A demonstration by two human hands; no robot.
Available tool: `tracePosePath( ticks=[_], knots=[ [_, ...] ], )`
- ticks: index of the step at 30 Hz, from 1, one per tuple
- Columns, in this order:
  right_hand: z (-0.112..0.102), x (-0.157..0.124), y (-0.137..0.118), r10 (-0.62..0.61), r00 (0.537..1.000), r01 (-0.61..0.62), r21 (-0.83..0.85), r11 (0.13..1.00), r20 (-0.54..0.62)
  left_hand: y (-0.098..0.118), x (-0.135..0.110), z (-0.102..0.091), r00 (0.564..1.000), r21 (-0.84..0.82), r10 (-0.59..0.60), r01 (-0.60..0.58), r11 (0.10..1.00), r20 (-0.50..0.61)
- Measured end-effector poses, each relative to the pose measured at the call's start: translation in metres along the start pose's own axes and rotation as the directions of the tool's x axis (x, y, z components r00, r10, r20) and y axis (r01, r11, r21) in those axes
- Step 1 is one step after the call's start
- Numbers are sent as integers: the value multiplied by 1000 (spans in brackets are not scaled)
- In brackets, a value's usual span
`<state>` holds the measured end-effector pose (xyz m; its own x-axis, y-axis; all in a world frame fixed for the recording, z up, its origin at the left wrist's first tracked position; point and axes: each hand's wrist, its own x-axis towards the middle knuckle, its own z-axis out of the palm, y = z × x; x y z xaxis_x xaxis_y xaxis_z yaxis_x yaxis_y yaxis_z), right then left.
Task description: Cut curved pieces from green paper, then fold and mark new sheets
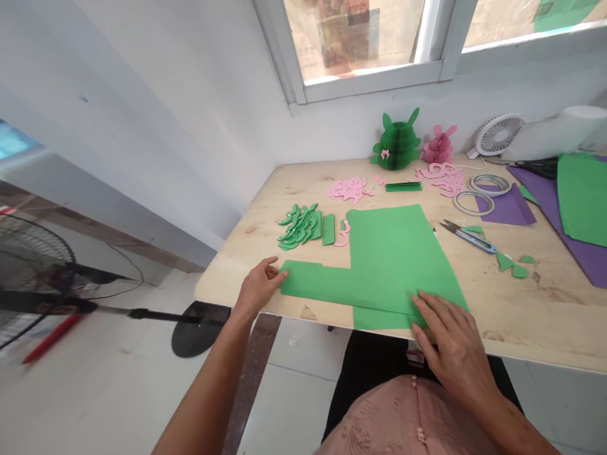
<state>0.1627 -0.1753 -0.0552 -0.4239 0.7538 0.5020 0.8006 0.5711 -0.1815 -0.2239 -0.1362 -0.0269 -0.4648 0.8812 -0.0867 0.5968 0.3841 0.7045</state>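
A large green paper sheet (393,259) with a cut-out corner lies on the wooden table (545,309), its near edge hanging over the front. My left hand (258,287) pinches the sheet's left tip with curled fingers. My right hand (450,344) lies flat, fingers stretched, pressing the sheet's near right corner. Small green cut shapes (301,226) are piled just behind the sheet at the left.
Scissors (469,236) and green scraps (512,264) lie right of the sheet. Behind are pink cut pieces (349,188), tape rolls (481,193), purple paper (509,205), more green paper (583,196), green (397,142) and pink (439,145) paper figures, a small white fan (497,134). A floor fan (33,272) stands at left.
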Motion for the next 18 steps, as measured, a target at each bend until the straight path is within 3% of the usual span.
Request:
tracePosePath(
  ticks=[9, 18],
  knots=[
    [4, 14, 5, 66, 997, -65, -16, 998, 37, 15, -12, 7, 994, -344, -38, 72, 936, 105],
    [6, 12, 10, 76, 997, -75, 44, 996, -8, 33, -28, 2, 978, -540, -73, 170, 824, 196]
  ],
)
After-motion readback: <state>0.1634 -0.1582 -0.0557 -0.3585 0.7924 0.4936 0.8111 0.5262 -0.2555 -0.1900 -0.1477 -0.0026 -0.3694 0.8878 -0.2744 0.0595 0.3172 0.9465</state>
